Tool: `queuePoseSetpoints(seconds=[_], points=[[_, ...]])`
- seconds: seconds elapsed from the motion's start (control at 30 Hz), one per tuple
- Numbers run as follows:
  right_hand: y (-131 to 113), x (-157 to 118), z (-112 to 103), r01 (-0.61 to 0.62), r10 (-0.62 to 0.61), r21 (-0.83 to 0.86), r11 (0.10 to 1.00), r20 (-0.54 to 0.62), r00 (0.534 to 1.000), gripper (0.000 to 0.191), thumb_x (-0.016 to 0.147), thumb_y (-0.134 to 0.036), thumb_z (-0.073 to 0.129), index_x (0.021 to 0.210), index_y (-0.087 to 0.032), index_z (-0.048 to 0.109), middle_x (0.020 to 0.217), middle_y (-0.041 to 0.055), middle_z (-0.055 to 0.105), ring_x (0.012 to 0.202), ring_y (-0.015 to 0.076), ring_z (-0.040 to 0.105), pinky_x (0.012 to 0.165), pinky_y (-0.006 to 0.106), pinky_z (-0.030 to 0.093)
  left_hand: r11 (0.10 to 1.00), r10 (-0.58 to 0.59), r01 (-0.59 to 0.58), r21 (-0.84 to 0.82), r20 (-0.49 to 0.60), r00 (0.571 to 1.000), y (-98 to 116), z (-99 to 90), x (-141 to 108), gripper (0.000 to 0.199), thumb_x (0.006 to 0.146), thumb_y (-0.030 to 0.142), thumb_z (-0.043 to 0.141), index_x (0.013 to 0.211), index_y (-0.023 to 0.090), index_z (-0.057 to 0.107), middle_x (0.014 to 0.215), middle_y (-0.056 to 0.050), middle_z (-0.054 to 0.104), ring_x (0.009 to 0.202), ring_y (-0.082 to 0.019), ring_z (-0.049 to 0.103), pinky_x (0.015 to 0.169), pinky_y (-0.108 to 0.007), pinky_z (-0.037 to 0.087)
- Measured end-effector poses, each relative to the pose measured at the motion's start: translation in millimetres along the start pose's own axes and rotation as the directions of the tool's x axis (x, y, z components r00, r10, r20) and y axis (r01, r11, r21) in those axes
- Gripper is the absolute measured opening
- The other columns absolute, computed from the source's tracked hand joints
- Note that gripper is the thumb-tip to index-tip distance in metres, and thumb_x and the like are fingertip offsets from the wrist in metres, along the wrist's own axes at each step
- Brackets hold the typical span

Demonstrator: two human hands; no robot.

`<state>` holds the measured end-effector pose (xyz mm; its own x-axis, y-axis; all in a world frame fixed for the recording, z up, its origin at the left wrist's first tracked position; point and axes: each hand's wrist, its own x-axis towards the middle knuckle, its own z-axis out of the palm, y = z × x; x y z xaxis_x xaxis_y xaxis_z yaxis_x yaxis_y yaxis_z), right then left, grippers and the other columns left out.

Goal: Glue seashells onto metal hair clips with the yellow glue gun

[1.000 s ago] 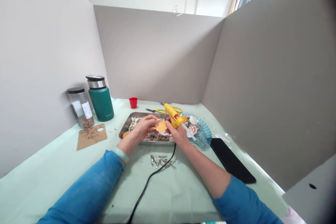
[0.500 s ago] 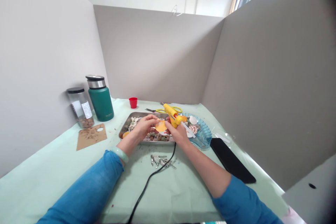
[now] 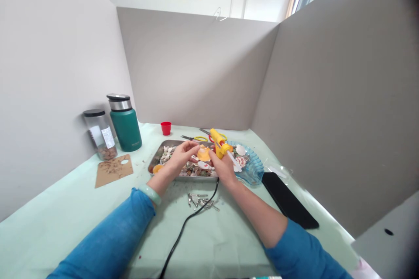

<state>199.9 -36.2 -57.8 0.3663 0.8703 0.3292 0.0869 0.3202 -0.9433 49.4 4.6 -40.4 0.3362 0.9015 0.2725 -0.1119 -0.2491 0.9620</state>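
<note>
An orange seashell (image 3: 203, 154) is held up over the metal tray between my two hands. My left hand (image 3: 183, 153) is closed, its fingertips at the shell's left edge. A thin pale line, perhaps a glue strand, crosses the shell's upper part. My right hand (image 3: 223, 166) wraps round a yellow hot glue gun (image 3: 218, 140), with its thumb against the shell's right side. A white glue stick (image 3: 234, 162) juts from the gun's rear toward me. Beneath my hands, the tray (image 3: 190, 178) holds many small shells and pebbles.
A blue dish (image 3: 257, 168) of shells is right of the tray. Small metal clips (image 3: 203, 201) lie in front, beside a black cord (image 3: 183, 231). Scissors (image 3: 194, 138) and a red cup (image 3: 166, 128) stand behind; a green bottle (image 3: 126, 128), jar (image 3: 103, 135) and black phone-like slab (image 3: 290, 200) flank them.
The orange shell has shifted slightly right and up, and more of its face shows. My right hand and the glue gun have moved a little to the right.
</note>
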Motion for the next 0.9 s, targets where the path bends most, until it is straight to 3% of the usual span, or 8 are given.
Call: queuePoseSetpoints(seconds=[0.1,0.23,0.43,0.53,0.63,0.9], points=[[-1,-1,0,-0.008,0.007,-0.030,1.000,-0.014,1.000,0.033,0.070,-0.036,0.060,0.097,-0.015,0.059,0.075,0.0019,0.061,0.049,0.0117,0.055,0.047,0.024,0.049,0.999,0.041,-0.041,0.030,0.006,0.999,-2,-0.2,1,0.036,0.070,0.040,0.070,0.095,0.017,0.056,0.094,-0.004,0.057,0.080,-0.014,0.057,0.059,-0.025,0.054],[-1,-1,-1,0.009,-0.011,-0.062,0.998,-0.022,1.000,0.033,0.072,-0.036,0.059,0.098,-0.016,0.059,0.076,0.0020,0.061,0.049,0.0122,0.056,0.048,0.025,0.049,0.944,0.229,-0.209,0.254,-0.050,0.972,0,3.5,1,0.025,0.070,0.032,0.069,0.085,0.018,0.054,0.089,-0.003,0.055,0.078,-0.015,0.055,0.059,-0.024,0.051],[4,1,0,0.044,-0.046,-0.079,0.996,-0.022,0.999,0.035,0.072,-0.038,0.059,0.099,-0.017,0.060,0.074,0.0018,0.063,0.051,0.0137,0.057,0.048,0.025,0.048,0.629,0.522,-0.454,0.631,0.089,0.848,5,13.8,-11,0.005,0.079,0.021,0.056,0.083,0.019,0.060,0.098,-0.007,0.054,0.094,-0.020,0.055,0.078,-0.032,0.049],[5,2,1,0.068,-0.071,-0.092,0.993,-0.026,0.997,0.033,0.072,-0.039,0.060,0.097,-0.018,0.060,0.072,0.0013,0.063,0.054,0.0149,0.058,0.048,0.025,0.049,0.469,0.588,-0.485,0.739,0.149,0.795,4,16.6,-16,0.011,0.080,0.017,0.052,0.087,0.020,0.060,0.101,-0.008,0.056,0.099,-0.022,0.053,0.085,-0.035,0.045],[6,2,0,0.095,-0.097,-0.109,0.989,-0.013,0.995,0.032,0.072,-0.038,0.060,0.096,-0.018,0.061,0.072,0.0016,0.063,0.056,0.0156,0.058,0.050,0.026,0.049,0.391,0.620,-0.489,0.780,0.170,0.766,2,16.9,-17,0.013,0.081,0.015,0.050,0.089,0.020,0.059,0.101,-0.009,0.057,0.100,-0.023,0.052,0.086,-0.036,0.043],[11,3,0,0.121,-0.126,-0.144,0.982,-0.025,0.992,0.031,0.073,-0.039,0.059,0.096,-0.018,0.062,0.079,0.0033,0.066,0.066,0.0181,0.062,0.059,0.028,0.052,0.367,0.603,-0.411,0.835,0.123,0.788,1,13.9,-13,0.003,0.079,0.018,0.055,0.081,0.019,0.057,0.094,-0.009,0.058,0.095,-0.024,0.051,0.083,-0.038,0.041]])
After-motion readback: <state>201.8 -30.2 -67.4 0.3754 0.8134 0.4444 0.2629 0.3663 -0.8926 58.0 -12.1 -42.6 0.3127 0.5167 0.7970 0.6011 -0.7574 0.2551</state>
